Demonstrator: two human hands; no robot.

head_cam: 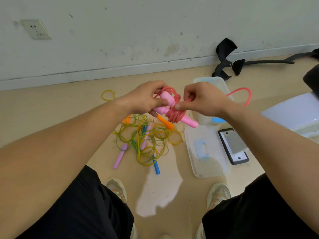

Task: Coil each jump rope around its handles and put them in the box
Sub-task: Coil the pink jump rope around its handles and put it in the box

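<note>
My left hand [146,98] grips the two pink handles [166,100] of a jump rope, held together in the air above the floor. Pink-red rope [174,112] is wound in several turns around the handles' middle. My right hand [202,98] pinches the rope right beside the coil, and a loose loop of the same rope [241,92] sticks out behind that hand. The clear plastic box [215,83] stands on the floor behind my right hand, mostly hidden by it. Below my hands lies a tangle of yellow and green ropes [148,137] with orange, blue and lilac handles.
The box's clear lid [205,152] lies on the floor at the right, with a dark-framed flat device [233,145] beside it. Black chair parts [224,59] lie by the wall. A white object [293,111] sits at the far right. My shoes and knees fill the bottom.
</note>
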